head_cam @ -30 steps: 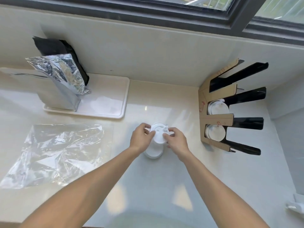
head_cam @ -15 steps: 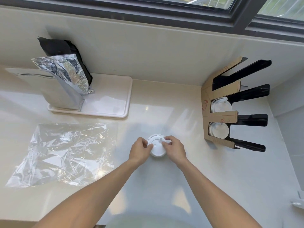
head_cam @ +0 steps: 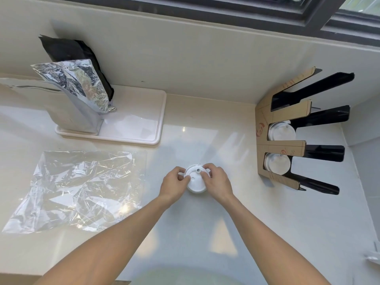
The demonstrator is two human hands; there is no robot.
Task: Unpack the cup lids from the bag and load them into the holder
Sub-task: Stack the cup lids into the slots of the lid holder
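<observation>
A short stack of white cup lids [head_cam: 195, 182] stands on the pale counter in the middle of the view. My left hand [head_cam: 173, 185] grips its left rim with curled fingers, and my right hand [head_cam: 216, 183] grips its right rim. The lid holder [head_cam: 281, 147], cardboard-faced with black prongs, stands at the right against the wall. White lids sit in two of its slots, one lot in the middle slot [head_cam: 280, 131] and one in the lower slot [head_cam: 277, 163]. The flattened clear plastic bag [head_cam: 78, 190] lies on the counter to the left.
A white tray [head_cam: 144, 128] at the back left carries a silver foil pouch [head_cam: 78, 93] with a black pouch [head_cam: 76, 56] behind it. A dark-framed window runs along the top. A small white object [head_cam: 373, 258] shows at the right edge.
The lid stack looked taller and tilted a second ago; now it is lower and upright between both hands. The hands stay on its rim.
</observation>
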